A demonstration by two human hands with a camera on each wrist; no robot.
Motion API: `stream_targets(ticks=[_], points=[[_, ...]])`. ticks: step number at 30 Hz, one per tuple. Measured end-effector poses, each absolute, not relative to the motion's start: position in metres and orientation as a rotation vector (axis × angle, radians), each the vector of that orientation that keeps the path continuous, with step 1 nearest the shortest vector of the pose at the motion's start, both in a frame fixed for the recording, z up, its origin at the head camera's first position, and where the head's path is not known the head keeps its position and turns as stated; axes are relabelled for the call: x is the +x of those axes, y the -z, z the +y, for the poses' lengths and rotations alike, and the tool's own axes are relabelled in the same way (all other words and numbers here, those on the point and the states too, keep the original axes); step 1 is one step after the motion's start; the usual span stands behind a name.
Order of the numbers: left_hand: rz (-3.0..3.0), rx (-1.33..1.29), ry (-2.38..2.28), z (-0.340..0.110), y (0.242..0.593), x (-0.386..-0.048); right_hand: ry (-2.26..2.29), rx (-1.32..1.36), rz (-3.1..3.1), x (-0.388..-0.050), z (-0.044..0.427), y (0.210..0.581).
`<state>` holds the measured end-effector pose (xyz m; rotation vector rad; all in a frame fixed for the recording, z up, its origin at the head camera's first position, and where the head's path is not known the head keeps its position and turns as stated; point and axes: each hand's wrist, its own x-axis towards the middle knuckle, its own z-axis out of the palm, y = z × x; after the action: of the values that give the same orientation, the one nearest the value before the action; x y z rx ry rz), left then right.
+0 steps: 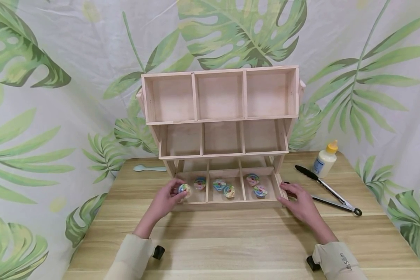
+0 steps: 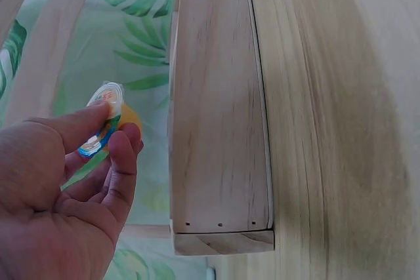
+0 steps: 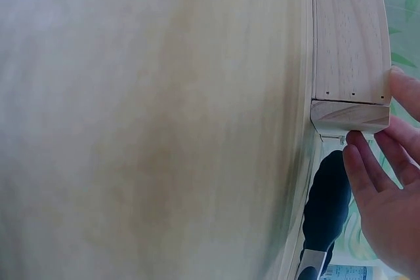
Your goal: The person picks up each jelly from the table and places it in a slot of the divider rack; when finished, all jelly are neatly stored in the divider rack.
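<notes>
My left hand (image 1: 166, 198) pinches a small jelly cup (image 2: 105, 119) between thumb and fingers, its printed foil lid towards the thumb and its yellow body outward. It is over the left compartment of the lowest tray (image 1: 227, 205) of a three-tier wooden organizer (image 1: 219, 119). Another jelly cup (image 1: 199, 182) sits in that same compartment. Two cups lie in the middle compartment, including a yellowish cup (image 1: 229, 191); two more, including a blue-sided cup (image 1: 260, 191), are in the right one. My right hand (image 1: 300, 204) touches the tray's right front corner with fairly straight fingers.
Tongs (image 1: 330, 192) with black tips lie spread to the right of the organizer. Behind them stands a bottle (image 1: 324, 160) with a yellow cap. A pale blue spoon (image 1: 148, 168) rests to the left. The two upper tiers are divided into compartments. Leaf-patterned cloth hangs behind the table.
</notes>
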<state>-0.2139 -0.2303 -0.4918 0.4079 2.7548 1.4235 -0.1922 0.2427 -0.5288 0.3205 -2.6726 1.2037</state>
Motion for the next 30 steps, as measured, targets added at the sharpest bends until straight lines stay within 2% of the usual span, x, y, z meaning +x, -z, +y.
stream_targets(ticks=[15, 30], points=[[2.813, 0.41, -1.304, -0.229, 0.506, -0.235, -1.22, 0.326, -2.658, -0.193, 0.243, 0.531], [2.76, 0.38, -1.073, -0.223, 0.503, -0.245, -1.213, 0.313, -2.674, -0.194, 0.245, 0.532]])
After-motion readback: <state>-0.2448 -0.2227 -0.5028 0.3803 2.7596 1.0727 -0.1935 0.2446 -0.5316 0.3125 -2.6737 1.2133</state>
